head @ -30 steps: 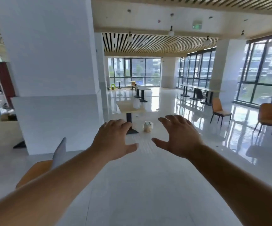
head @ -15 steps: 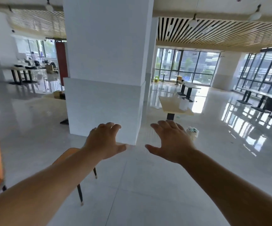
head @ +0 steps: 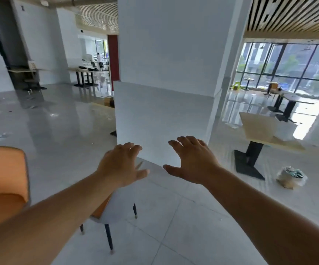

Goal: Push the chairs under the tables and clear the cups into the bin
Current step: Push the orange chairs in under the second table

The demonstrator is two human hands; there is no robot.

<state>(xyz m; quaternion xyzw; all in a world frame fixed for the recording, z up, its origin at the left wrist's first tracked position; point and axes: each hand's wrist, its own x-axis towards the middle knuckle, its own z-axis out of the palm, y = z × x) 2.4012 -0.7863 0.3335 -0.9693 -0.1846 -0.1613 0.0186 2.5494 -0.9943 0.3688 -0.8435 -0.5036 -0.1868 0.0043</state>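
My left hand and my right hand are stretched out in front of me, palms down, fingers spread, holding nothing. Under my left forearm stands an orange chair with a grey back on dark legs, partly hidden by the arm. Another orange chair fills the left edge. A light wooden table on a black pedestal stands at the right. On the floor beside its base sits a bin lined with a clear bag holding crumpled rubbish. No cups show on the table.
A wide white pillar rises straight ahead, just beyond my hands. Dark pedestal tables stand near the far windows at the right. More tables and a distant person are at the back left. Glossy tiled floor stretches to the left.
The view has swung to the left: the pillar now fills the middle, the table and bin slid to the right, and two orange chairs came in at the lower left. Both hands stay open.
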